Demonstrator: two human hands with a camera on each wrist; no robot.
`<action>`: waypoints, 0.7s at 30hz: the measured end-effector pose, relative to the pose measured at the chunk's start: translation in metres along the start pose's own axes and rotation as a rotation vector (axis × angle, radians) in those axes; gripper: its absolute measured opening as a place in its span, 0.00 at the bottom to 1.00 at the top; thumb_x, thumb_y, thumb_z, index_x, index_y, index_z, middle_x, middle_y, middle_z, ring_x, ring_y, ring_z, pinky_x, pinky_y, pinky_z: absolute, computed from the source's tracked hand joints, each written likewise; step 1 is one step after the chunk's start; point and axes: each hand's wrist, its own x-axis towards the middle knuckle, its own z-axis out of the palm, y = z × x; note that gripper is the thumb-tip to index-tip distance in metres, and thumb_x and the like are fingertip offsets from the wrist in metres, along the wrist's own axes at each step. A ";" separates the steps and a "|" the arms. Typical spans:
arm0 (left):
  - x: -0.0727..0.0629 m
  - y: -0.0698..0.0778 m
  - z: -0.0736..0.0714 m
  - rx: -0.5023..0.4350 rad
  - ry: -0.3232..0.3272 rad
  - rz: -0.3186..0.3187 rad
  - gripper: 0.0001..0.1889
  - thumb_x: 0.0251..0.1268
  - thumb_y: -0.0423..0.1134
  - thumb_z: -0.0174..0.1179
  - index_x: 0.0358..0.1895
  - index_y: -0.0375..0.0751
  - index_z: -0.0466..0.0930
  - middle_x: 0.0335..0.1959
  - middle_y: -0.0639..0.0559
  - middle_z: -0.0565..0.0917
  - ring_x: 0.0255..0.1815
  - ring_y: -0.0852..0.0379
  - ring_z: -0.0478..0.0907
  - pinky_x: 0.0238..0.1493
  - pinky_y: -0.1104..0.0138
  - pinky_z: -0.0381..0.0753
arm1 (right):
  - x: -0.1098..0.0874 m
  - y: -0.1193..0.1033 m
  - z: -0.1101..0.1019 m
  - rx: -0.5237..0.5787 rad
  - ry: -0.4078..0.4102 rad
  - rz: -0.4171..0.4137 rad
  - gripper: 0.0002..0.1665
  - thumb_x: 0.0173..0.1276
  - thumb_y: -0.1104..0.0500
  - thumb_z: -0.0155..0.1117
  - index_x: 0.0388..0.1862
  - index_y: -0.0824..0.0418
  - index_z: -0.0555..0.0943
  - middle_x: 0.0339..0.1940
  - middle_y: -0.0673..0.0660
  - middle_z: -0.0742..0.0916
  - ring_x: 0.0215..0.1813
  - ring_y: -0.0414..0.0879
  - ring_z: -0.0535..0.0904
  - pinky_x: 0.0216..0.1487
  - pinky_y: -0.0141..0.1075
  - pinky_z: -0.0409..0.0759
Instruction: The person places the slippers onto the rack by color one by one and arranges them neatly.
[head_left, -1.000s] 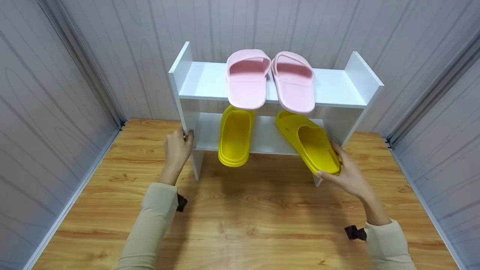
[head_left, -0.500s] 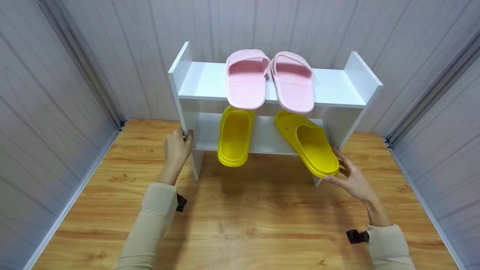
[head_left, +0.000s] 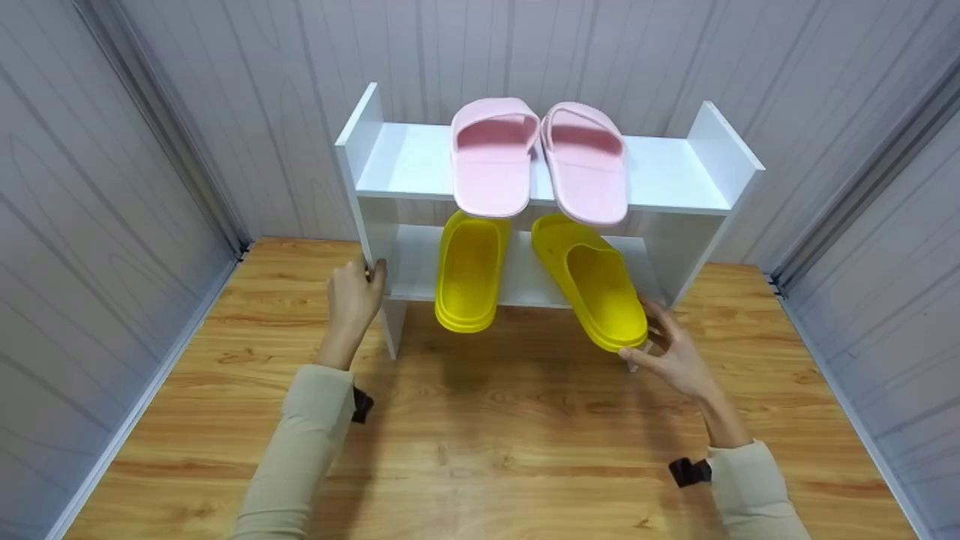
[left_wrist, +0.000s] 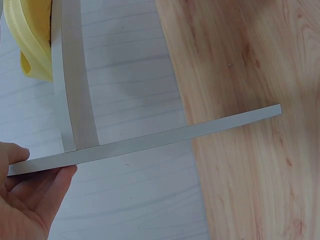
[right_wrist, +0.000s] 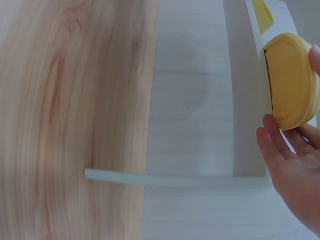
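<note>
My left hand grips the left side panel of a white shoe rack; in the left wrist view, the thumb and fingers pinch its edge. With my right hand I hold the heel of the right yellow slipper, which lies slanted on the lower shelf, heel past the front edge. The right wrist view has the thumb on one side of the slipper heel and fingers at the other. The left yellow slipper points straight back on that shelf, apart from the right one.
Two pink slippers, a left one and a right one, stand side by side on the top shelf. Behind the rack rises a pale wall, with side walls left and right. The wooden floor spreads in front.
The right yellow slipper has shifted left on the lower shelf, towards its mate, and my right hand has moved left with it. The left hand stays on the side panel.
</note>
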 end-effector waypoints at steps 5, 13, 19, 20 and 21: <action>0.000 0.000 0.000 0.010 0.008 -0.002 0.12 0.59 0.34 0.52 0.30 0.23 0.76 0.25 0.33 0.80 0.27 0.42 0.79 0.23 0.54 0.76 | 0.002 0.015 0.012 0.062 0.008 -0.061 0.46 0.50 0.76 0.62 0.67 0.67 0.53 0.60 0.65 0.66 0.56 0.50 0.66 0.53 0.32 0.64; 0.000 0.001 -0.001 0.009 0.013 -0.006 0.12 0.59 0.34 0.52 0.30 0.23 0.76 0.24 0.33 0.80 0.24 0.43 0.79 0.21 0.54 0.75 | 0.001 -0.007 0.044 0.100 0.127 -0.040 0.44 0.50 0.76 0.63 0.65 0.71 0.54 0.57 0.67 0.65 0.53 0.54 0.66 0.53 0.37 0.64; 0.000 0.000 0.001 0.005 0.022 -0.004 0.12 0.59 0.34 0.52 0.31 0.23 0.76 0.26 0.33 0.80 0.27 0.42 0.79 0.23 0.54 0.76 | 0.003 -0.015 0.066 0.120 0.205 0.009 0.43 0.51 0.74 0.63 0.65 0.71 0.55 0.58 0.64 0.63 0.54 0.55 0.65 0.56 0.47 0.60; 0.000 0.000 0.001 0.006 0.023 -0.001 0.12 0.59 0.34 0.52 0.31 0.23 0.76 0.26 0.33 0.80 0.27 0.42 0.79 0.23 0.54 0.76 | 0.004 -0.015 0.069 0.123 0.216 0.007 0.43 0.51 0.74 0.63 0.65 0.71 0.55 0.58 0.64 0.63 0.54 0.55 0.65 0.57 0.47 0.60; 0.000 0.000 0.001 0.004 0.022 0.003 0.12 0.59 0.34 0.52 0.31 0.23 0.76 0.25 0.33 0.80 0.26 0.42 0.79 0.22 0.54 0.76 | 0.005 -0.016 0.072 0.130 0.223 0.000 0.43 0.51 0.74 0.63 0.65 0.71 0.55 0.58 0.64 0.62 0.54 0.56 0.64 0.56 0.48 0.60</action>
